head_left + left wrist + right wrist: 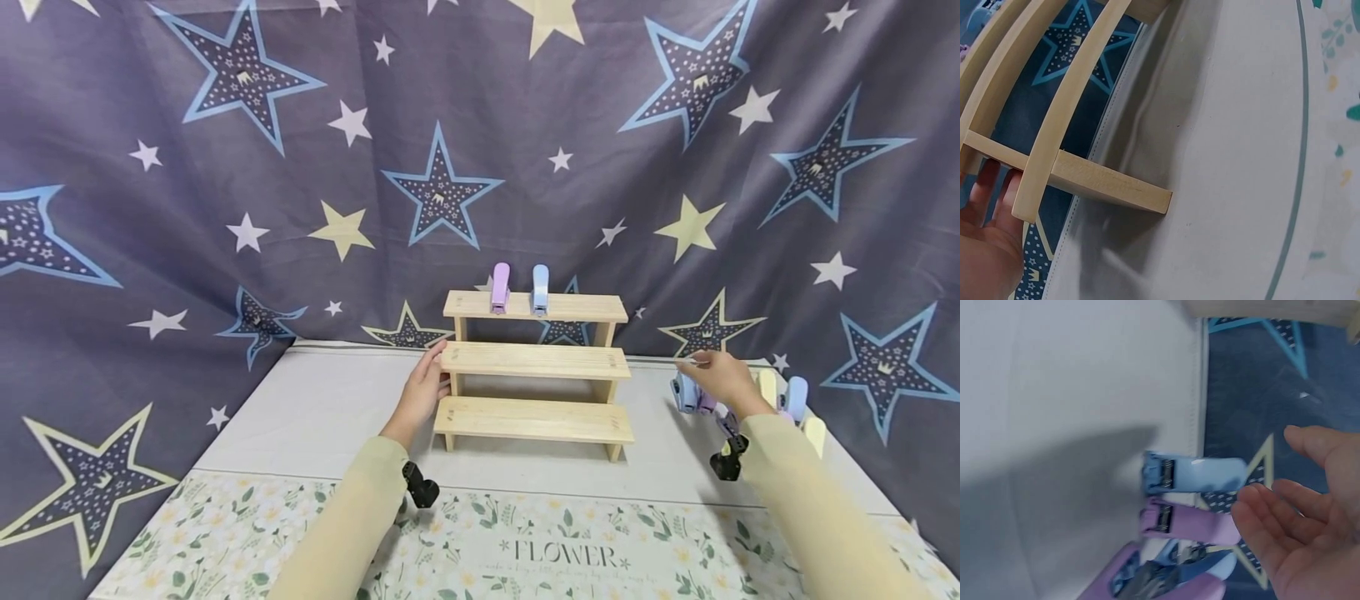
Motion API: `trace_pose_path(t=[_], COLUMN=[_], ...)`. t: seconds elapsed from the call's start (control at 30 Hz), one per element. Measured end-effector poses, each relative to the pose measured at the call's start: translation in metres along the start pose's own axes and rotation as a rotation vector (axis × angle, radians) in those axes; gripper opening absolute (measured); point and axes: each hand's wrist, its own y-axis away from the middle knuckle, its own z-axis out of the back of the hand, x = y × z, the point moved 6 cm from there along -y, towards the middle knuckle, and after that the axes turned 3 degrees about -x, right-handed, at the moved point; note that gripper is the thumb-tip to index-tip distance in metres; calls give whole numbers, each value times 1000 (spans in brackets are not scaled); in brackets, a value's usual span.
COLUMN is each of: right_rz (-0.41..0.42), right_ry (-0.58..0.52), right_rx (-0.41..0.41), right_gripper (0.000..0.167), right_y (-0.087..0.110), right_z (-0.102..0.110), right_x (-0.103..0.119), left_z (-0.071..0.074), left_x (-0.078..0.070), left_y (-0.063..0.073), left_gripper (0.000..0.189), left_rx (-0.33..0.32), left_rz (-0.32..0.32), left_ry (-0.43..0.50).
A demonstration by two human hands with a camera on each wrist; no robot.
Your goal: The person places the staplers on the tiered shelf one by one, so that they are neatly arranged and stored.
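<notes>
A three-tier wooden shelf [536, 360] stands in the middle of the head view, a purple stapler [500, 288] and a blue stapler [540, 289] upright on its top tier. My left hand [422, 390] grips the left end of the middle tier. In the left wrist view, the fingers [1005, 197] reach behind the shelf's side support, their tips hidden. Off to the shelf's right, my right hand [1300, 515] is held over a group of staplers, fingers loosely bent and holding nothing. Nearest it are a blue stapler [1194, 474] and a purple one [1191, 523] side by side.
More staplers cluster at the right, among them a blue one [797, 397] and a cream one [814, 435], partly hidden by the right arm. A star-patterned curtain [300, 250] hangs behind the table. A floral mat [570, 525] covers the table's front.
</notes>
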Motion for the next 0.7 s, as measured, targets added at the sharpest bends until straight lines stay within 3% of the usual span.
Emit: trace_pose_path(t=[0.33, 0.7], right_rz=[-69, -101], right_ry=[78, 51], right_rx=[21, -19], right_gripper=[63, 52], right_y=[-2, -4], right_z=[-24, -32], right_x=[-22, -29], left_z=[0, -1], left_x=[0, -3], left_y=[4, 3], left_gripper=[46, 45], left_rx=[-11, -18], left_rz=[8, 4], left_ry=[-20, -9])
